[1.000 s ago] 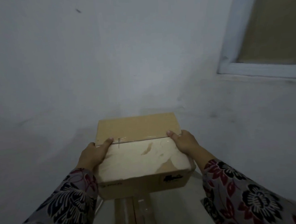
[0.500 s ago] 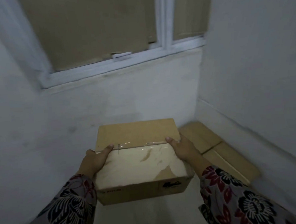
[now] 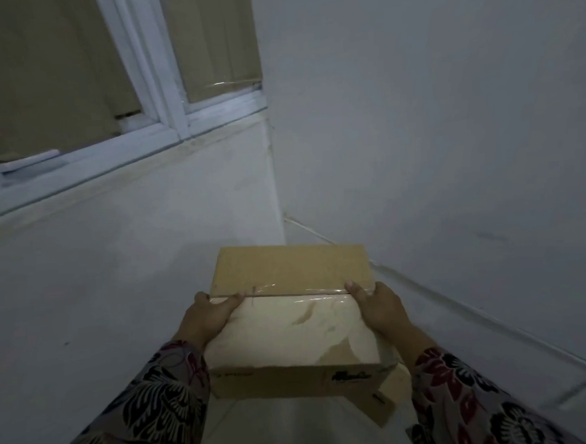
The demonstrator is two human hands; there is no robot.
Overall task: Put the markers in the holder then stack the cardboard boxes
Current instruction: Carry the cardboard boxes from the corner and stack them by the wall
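Left hand (image 3: 210, 318) is closed on the left side of the cardboard box (image 3: 291, 325), with the thumb laid along the taped top seam. Right hand (image 3: 380, 305) is closed on the opposite side in the same manner. The box is held level by the 2 hands, close to a room corner. A 2nd cardboard piece (image 3: 382, 408) is partly seen beneath its near right corner; contact cannot be determined. Floral sleeves (image 3: 152, 412) are worn. A white-framed window (image 3: 176, 126) is set in the left wall.
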